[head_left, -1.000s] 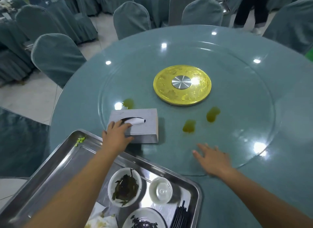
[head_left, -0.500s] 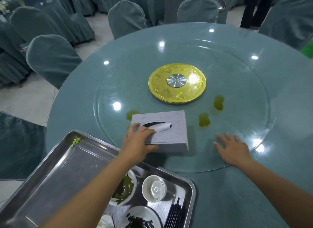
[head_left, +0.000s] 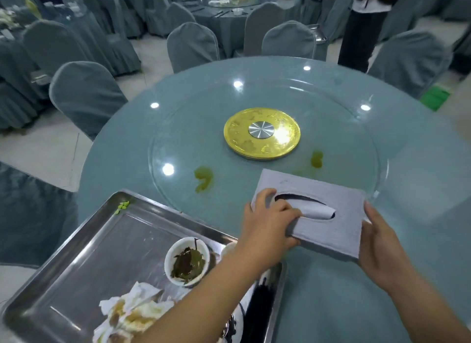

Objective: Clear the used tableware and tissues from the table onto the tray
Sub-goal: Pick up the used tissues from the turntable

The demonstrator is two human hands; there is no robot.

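Grey tissue box [head_left: 339,230]: tilted, held at both ends above the table [head_left: 420,291] edge, just right of the steel tray [head_left: 84,243]; white tissue poking from the slot.
Left hand [head_left: 267,222]: fingers curled over the left end, fingertips at the slot.
Right hand [head_left: 382,245]: cups the right end, thumb along the side; other fingers hidden beneath.
Risk, slip: likely to drop if either grip loosens mid-carry.
Risk, landing: may tip the tea-leaf bowl [head_left: 187,259] or crush the soiled tissues [head_left: 132,314] if set down on them; safer on bare steel at far left.
Risk, forearm: crosses low over the chopsticks [head_left: 257,309]; could knock them.
Counts: one box, one tray, one bowl in clear view, one tissue heap, two green spills [head_left: 202,178] [head_left: 316,159]; chopsticks too bundled to count.
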